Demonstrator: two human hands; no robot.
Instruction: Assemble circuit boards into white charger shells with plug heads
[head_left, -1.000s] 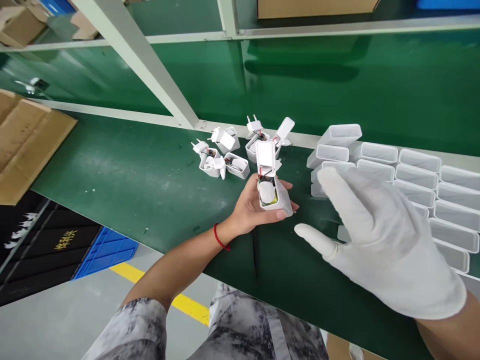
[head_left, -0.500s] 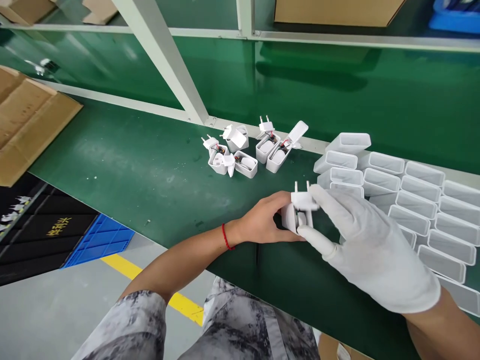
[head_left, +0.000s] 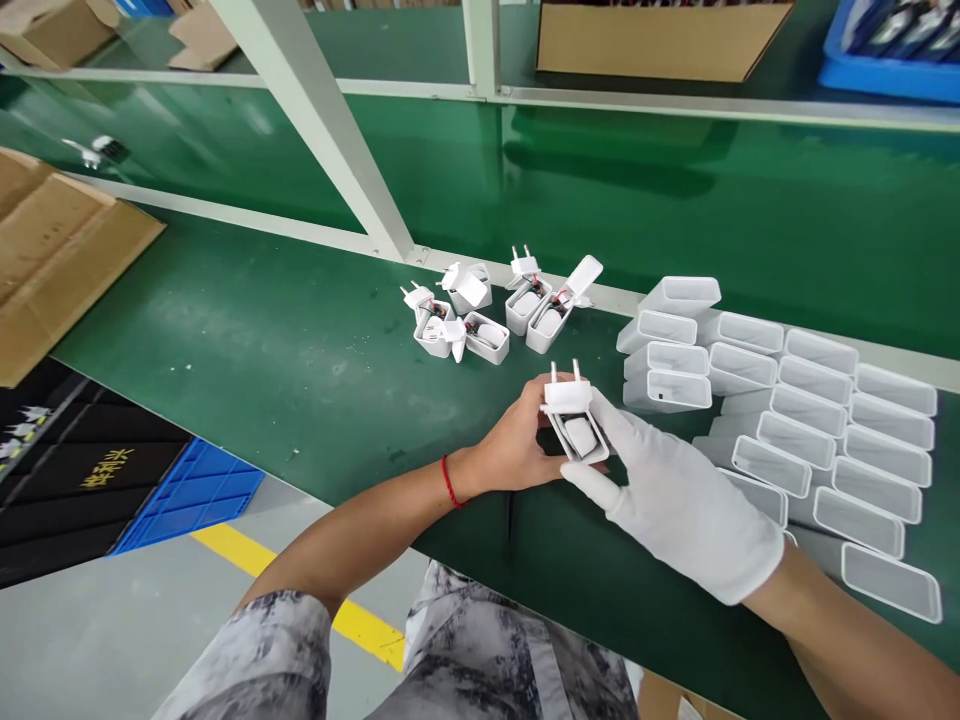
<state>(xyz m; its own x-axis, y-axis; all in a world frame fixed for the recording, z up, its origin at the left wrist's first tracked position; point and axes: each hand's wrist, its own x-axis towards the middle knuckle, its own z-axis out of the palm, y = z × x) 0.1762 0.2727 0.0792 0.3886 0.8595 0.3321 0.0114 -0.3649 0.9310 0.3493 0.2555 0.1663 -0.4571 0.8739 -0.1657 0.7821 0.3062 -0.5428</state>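
My bare left hand (head_left: 517, 445), with a red string on the wrist, is wrapped round a white open case (head_left: 581, 440) near the bench's front edge. Inside the case sits a rounded white part, and a white two-pin plug top (head_left: 568, 396) stands at its far end, pins upward. My gloved right hand (head_left: 667, 495) holds the same case from the right, thumb at its near end and fingers along its side. Beyond my hands, several open cases (head_left: 487, 338) with plug tops and wiring stand in a loose group.
Rows of white hollow sleeves (head_left: 795, 430) fill the bench's right side. A cardboard box (head_left: 67, 250) lies at the left. Behind the bench, a slanted white post (head_left: 315, 120) meets the rail. A blue crate (head_left: 191, 495) sits below the left edge.
My right hand has moved left and closer round the case. The case has shifted slightly left, and its rounded inner part now shows more fully. The view has tilted up slightly.
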